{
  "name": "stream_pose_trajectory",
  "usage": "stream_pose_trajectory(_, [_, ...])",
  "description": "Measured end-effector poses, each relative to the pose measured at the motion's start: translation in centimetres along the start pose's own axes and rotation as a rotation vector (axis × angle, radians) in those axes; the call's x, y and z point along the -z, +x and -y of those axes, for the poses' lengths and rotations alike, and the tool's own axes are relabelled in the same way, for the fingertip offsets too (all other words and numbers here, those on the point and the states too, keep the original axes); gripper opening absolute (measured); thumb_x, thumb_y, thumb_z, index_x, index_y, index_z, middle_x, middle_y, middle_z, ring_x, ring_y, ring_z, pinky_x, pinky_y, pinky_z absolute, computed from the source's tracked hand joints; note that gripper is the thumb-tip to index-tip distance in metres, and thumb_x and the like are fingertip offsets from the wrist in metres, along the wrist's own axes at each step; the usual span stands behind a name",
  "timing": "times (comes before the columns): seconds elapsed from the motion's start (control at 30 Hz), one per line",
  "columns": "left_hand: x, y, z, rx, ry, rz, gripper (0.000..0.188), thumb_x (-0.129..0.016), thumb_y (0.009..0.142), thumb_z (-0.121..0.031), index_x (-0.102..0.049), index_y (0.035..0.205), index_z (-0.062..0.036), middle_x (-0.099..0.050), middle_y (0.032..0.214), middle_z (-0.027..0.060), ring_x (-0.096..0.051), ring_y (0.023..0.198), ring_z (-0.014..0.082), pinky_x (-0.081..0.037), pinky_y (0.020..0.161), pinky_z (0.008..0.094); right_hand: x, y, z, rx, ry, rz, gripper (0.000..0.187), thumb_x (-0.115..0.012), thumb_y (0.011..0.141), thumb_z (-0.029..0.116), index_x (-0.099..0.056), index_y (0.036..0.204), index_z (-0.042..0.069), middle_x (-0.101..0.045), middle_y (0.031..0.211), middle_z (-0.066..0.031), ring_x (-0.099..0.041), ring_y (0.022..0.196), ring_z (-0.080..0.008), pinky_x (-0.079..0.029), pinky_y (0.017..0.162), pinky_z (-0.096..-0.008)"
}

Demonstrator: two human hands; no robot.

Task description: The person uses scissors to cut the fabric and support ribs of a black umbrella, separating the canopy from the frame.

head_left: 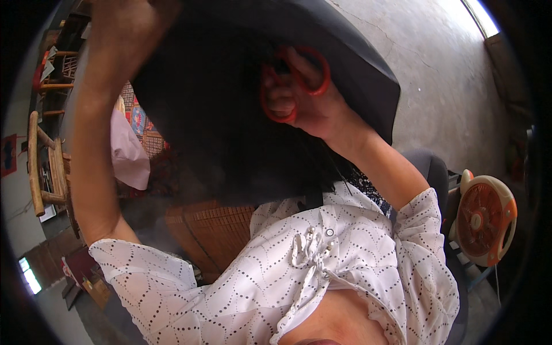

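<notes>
A wide piece of black cloth (201,109) spreads across the upper middle of the head view, in front of my body. My right hand (313,103) is closed through the red handle loops of a pair of scissors (319,80). The scissors' blades are lost against the dark cloth. My left hand (132,29) is raised at the top left, over the cloth's left edge. It is blurred and its fingers run out of the picture, so their grip on the cloth does not show.
An orange and cream fan (478,221) stands at the right, by a dark chair back (428,167). To the left are a wooden chair (49,167) and a pale pink cloth (127,152). A slatted brown wooden piece (210,233) is below the black cloth. Grey concrete floor (443,98) lies beyond.
</notes>
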State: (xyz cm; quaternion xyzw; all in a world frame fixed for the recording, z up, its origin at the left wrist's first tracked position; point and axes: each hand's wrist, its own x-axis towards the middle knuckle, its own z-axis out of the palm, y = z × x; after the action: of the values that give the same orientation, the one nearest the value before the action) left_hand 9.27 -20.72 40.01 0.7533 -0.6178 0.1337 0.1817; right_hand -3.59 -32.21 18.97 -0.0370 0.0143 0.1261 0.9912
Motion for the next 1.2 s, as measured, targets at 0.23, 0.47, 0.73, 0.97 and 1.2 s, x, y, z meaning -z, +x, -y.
stream_pose_trajectory(0.23, [-4.9,-6.3,-12.5,-0.318,-0.106,0.107,0.034,-0.059,0.065,-0.008,-0.066,0.095,0.0043,-0.044,0.056,0.0022,-0.045,0.043,0.0121,-0.034,0.039,0.0261,-1.1,-3.7,0.7,0.06,-0.059,-0.009,0.046,-0.061,0.089,0.042,-0.05,0.118,0.007,-0.057,0.103,-0.0067,-0.052,0.078,-0.0127,-0.044,0.066,-0.0247])
stream_pose_trajectory(0.47, [-8.1,-8.2,-17.0,-0.375,-0.183,-0.052,0.021,-0.063,0.066,-0.007,-0.07,0.084,0.0026,-0.033,0.049,-0.0031,-0.038,0.041,0.0077,-0.024,0.038,0.0223,-1.2,-6.4,1.2,0.203,-0.237,-0.178,0.047,-0.06,0.089,0.04,-0.049,0.12,0.007,-0.055,0.106,-0.0068,-0.051,0.081,-0.0132,-0.043,0.069,-0.0254])
stream_pose_trajectory(0.73, [-7.4,-10.1,-16.9,-0.399,-0.201,0.113,0.026,-0.059,0.068,-0.009,-0.069,0.087,0.0051,-0.041,0.05,-0.001,-0.043,0.042,0.0074,-0.031,0.04,0.0211,-1.1,-5.3,0.8,0.293,-0.313,-0.197,0.047,-0.059,0.09,0.039,-0.047,0.122,0.007,-0.054,0.109,-0.007,-0.05,0.085,-0.0137,-0.042,0.073,-0.0263])
stream_pose_trajectory(0.97, [-7.6,-11.3,-15.4,-0.292,-0.192,0.181,0.026,-0.06,0.068,-0.013,-0.069,0.088,0.0004,-0.041,0.054,-0.001,-0.043,0.042,0.0089,-0.032,0.04,0.0216,-0.2,-3.4,0.9,0.306,-0.328,-0.19,0.047,-0.059,0.09,0.038,-0.046,0.123,0.007,-0.053,0.112,-0.0071,-0.049,0.088,-0.0142,-0.041,0.076,-0.027])
stream_pose_trajectory(1.2, [-6.4,-8.4,-11.3,-0.06,-0.546,0.46,0.056,-0.072,0.066,-0.022,-0.059,0.118,-0.0074,-0.051,0.072,0.0054,-0.056,0.062,0.0216,-0.046,0.058,0.032,-0.4,-3.9,1.3,0.301,-0.353,-0.214,0.048,-0.058,0.091,0.037,-0.045,0.125,0.007,-0.051,0.115,-0.0072,-0.049,0.092,-0.0147,-0.04,0.079,-0.0277])
